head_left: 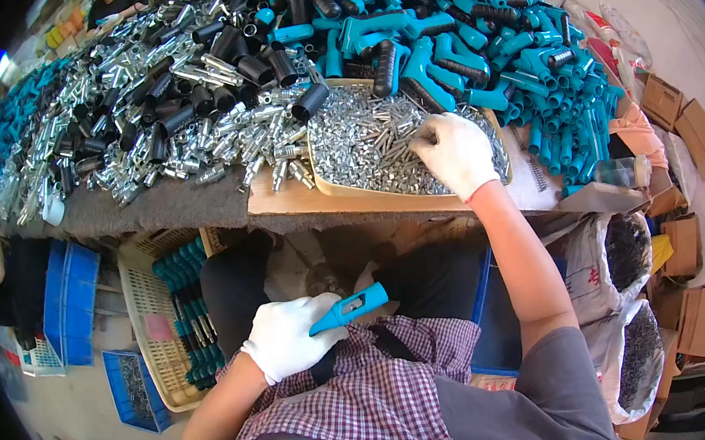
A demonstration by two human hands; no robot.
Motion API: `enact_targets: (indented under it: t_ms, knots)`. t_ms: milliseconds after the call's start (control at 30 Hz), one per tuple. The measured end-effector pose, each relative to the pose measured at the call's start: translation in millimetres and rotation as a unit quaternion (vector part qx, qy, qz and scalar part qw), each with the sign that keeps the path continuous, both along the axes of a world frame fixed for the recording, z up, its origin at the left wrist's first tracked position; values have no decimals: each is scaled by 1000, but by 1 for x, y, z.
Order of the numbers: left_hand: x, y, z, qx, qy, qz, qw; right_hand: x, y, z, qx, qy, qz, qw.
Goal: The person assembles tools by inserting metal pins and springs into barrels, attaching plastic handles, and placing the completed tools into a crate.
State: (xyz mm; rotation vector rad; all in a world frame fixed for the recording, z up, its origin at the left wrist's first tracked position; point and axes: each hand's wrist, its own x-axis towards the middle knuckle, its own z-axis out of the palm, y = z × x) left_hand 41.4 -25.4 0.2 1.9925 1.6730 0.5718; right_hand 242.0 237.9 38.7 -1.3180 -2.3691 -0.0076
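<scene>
A teal plastic tool handle housing, with an oblong slot in its side, is gripped in my left hand above my lap. Its lower part disappears into the white-gloved fingers. My right hand, also in a white glove, reaches over the shallow cream tray on the bench. Small silvery metal pins and pieces fill that tray. Thumb and fingers of this hand are bent together at the pieces; whatever they pinch is too small to make out.
Teal and black pistol-shaped housings are heaped behind the tray. Metal cylinders and black sleeves pile up to its left. Below the bench stand a cream basket of teal tools, blue bins and sacks. Another person is at the far left.
</scene>
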Motion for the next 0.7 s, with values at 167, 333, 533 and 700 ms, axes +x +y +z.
enact_targets:
  t_ms: [167,333,533,700]
  knots:
    - [-7,7,9,-34,-3,9,999,2,-2,3,46,118,73,989]
    - [-19,12,21,-42,-23,10,999,-2,-78,30,-228,195,198,933]
    - [-30,12,31,-38,19,-37,998,4,-123,-1,-427,225,260,836]
    - [-26,27,30,-95,78,-67,990,-5,-128,-30,-311,195,337,867]
